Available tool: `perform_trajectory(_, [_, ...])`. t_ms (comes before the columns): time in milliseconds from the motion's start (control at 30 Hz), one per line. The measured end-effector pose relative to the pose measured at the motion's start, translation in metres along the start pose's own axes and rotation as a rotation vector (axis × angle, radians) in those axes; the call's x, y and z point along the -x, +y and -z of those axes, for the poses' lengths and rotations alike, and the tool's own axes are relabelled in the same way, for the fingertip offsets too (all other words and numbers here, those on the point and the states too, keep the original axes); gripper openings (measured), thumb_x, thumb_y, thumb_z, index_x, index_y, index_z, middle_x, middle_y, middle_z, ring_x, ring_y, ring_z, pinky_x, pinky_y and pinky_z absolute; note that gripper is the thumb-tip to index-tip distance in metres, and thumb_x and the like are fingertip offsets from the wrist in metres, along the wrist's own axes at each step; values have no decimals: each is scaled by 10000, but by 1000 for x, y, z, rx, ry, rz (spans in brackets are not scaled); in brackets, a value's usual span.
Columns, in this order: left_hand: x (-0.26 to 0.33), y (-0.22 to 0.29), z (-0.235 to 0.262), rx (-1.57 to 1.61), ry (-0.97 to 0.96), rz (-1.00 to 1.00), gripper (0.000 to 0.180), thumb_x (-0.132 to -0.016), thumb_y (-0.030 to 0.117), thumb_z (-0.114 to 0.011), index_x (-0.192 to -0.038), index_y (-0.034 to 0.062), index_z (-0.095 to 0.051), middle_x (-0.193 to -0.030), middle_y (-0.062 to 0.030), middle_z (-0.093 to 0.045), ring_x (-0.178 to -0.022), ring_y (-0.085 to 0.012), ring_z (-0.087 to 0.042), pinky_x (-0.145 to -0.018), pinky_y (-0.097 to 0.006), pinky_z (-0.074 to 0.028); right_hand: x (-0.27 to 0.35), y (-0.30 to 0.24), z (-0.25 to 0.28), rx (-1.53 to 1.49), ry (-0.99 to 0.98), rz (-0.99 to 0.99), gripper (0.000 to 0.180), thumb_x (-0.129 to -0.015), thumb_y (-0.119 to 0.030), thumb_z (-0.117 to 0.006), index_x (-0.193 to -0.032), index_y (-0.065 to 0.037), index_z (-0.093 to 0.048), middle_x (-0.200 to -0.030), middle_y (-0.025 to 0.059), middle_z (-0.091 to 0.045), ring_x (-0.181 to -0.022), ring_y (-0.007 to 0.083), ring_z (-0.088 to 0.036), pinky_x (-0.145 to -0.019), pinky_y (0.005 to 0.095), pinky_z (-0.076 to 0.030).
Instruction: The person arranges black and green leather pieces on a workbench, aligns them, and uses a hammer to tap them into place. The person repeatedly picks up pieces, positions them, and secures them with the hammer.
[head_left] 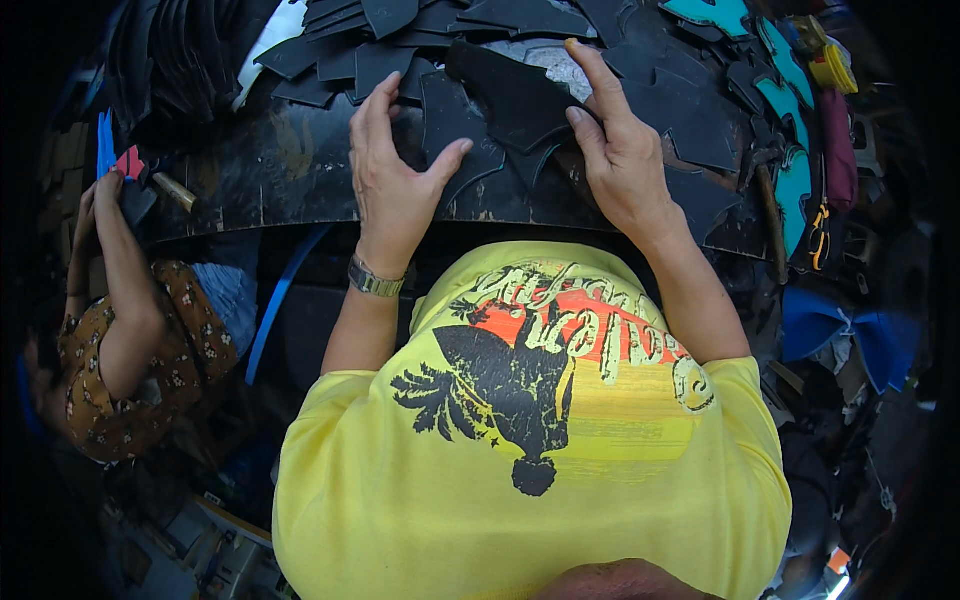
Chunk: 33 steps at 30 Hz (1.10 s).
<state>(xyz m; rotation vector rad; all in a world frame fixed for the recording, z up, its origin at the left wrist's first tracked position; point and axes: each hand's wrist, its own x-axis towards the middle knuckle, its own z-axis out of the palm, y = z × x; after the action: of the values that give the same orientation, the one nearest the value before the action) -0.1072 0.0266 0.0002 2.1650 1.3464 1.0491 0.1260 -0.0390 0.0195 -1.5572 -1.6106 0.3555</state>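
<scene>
A dark, smooth cut-out piece of sheet material point(510, 105) lies tilted over other flat black pieces on the bench. My right hand point(628, 150) is at its right end, with the thumb on its edge and the index finger stretched out; the other fingers are hidden. It appears to grip the piece there. To the left, my left hand point(400, 180) is raised over the bench edge, fingers and thumb apart, holding nothing. A metal-banded watch point(376, 277) is on that wrist. Just beyond its thumb lies another black cut piece point(445, 115) with a curved edge.
Curved black sheets point(165, 60) are stacked at the far left, and several flat black pieces point(350, 40) overlap at the back. Teal pieces point(785, 105), a hammer point(770, 210) and orange-handled pliers point(820, 238) lie right. Another person point(125, 300) works at the left with blue and red pieces.
</scene>
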Motion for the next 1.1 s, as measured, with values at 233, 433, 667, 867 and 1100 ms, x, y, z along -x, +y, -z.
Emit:
perform_trajectory(233, [16, 3, 4, 107, -136, 158, 873, -749, 177, -916, -1506, 118, -484, -1008, -70, -691, -945, -207, -658, -907, -372, -491, 4, 2, -1, 6, -21, 2, 699, -925, -71, -693, -1561, -184, -425, -1074, 205, -676, -927, 374, -686, -844, 454, -552])
perform_trajectory(433, [7, -17, 5, 606, 9, 273, 694, -886, -25, -783, -1500, 27, -463, -1038, -55, -671, -881, -88, -662, -757, -211, -537, -3, 3, -6, 66, -60, 8, 766, -902, 8, -724, -1579, -196, -431, -1090, 98, -617, -804, 171, -546, -786, 312, -522])
perform_trajectory(667, [8, -27, -3, 756, 325, 199, 357, -978, 14, -709, -1316, -48, -612, -1141, -75, -696, -1082, -136, -649, -988, -281, -513, -6, -15, -11, -57, -218, -130, 863, -886, 50, -720, -1618, -202, -339, -958, 85, -588, -667, 135, -591, -652, 295, -543])
perform_trajectory(867, [6, -31, 8, 898, 410, 147, 269, -1005, 3, -666, -1272, -20, -646, -1210, -86, -706, -1077, -135, -656, -991, -280, -520, -1, -28, -18, -881, -402, -736, 956, -883, 112, -670, -1655, -179, -187, -988, 111, -587, -826, 182, -714, -698, 312, -632])
perform_trajectory(1100, [-7, -15, 10, 927, 234, 126, 289, -1025, 16, -637, -1313, -2, -624, -1241, -104, -703, -1109, -147, -673, -1004, -291, -533, 4, -40, -10, -721, -604, -546, 907, -934, 33, -669, -1669, -212, -197, -1021, 112, -667, -888, 147, -709, -706, 294, -599])
